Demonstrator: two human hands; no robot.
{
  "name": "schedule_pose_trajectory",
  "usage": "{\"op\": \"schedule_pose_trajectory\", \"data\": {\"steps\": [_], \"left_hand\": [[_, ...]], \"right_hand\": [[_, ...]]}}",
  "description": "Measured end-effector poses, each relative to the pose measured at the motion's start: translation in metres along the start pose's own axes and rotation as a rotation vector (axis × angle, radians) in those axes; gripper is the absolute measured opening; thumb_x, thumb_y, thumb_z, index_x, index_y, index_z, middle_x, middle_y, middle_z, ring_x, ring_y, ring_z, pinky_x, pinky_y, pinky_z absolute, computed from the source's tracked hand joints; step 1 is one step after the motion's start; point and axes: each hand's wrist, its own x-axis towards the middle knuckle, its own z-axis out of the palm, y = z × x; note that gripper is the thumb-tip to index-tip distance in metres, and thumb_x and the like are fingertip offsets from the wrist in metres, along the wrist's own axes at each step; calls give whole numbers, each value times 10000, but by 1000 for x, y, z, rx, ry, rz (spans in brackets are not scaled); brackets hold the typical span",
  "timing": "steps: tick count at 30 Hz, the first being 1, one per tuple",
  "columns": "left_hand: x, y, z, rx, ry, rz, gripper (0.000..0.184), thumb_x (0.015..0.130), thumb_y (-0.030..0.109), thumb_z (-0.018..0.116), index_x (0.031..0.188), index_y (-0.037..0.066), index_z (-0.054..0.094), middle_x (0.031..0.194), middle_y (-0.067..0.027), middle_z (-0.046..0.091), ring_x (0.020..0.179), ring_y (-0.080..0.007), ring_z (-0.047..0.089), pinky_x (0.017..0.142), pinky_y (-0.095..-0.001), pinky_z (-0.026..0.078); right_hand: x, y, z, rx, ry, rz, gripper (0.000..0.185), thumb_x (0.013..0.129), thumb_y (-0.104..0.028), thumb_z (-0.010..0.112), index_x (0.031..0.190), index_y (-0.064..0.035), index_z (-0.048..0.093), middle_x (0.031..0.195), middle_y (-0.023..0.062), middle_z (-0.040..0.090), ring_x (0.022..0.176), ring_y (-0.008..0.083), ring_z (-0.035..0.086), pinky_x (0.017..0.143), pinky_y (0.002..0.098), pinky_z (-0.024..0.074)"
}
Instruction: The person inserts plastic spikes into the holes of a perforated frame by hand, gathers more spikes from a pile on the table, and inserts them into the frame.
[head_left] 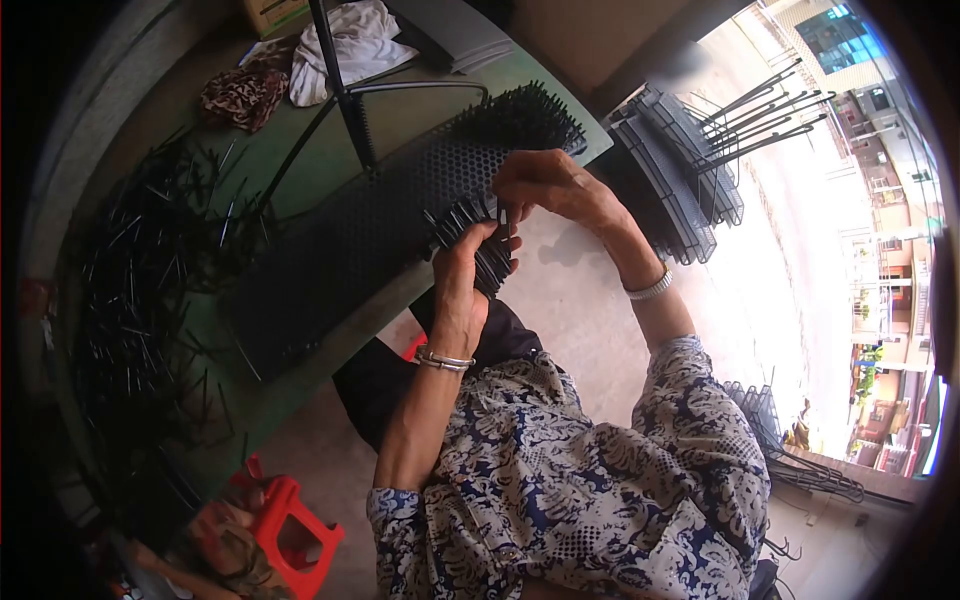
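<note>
My left hand [465,270] is wrapped round a bundle of thin black sticks [490,262], whose ends stick out on both sides of the fingers. Just above it, my right hand [550,185] is closed in a pinch at the upper end of the bundle; what lies between its fingertips is too small to make out. Both hands are over the near edge of a long black perforated board [380,205], which lies slantwise on the green table. Many short black pieces stand upright in the holes at the board's far right end [530,118].
A large heap of black sticks [130,290] covers the table's left side. White cloth [345,50] and patterned cloth [243,98] lie at the back. Stacked black racks [665,165] stand right of the table. A red stool [295,535] is at the lower left.
</note>
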Motion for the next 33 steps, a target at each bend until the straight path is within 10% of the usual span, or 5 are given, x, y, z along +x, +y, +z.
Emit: {"op": "schedule_pose_trajectory", "data": {"steps": [12,33], "left_hand": [[4,0,6,-107,-61,-33,234,843,203,654,1017,53,609,953,-110,675,904,-228,663,780,-415,556],[-1,-5,12,-12,-37,21,183,843,204,675,963,74,628,804,-72,677,688,-150,649,605,-309,542]], "right_hand": [[26,25,-15,-196,758,-341,57,857,-39,586,883,12,589,772,105,655,683,174,679,625,280,526],[45,40,-31,-789,772,-432,79,871,-87,622,930,-45,652,848,91,618,770,192,641,666,313,495]]}}
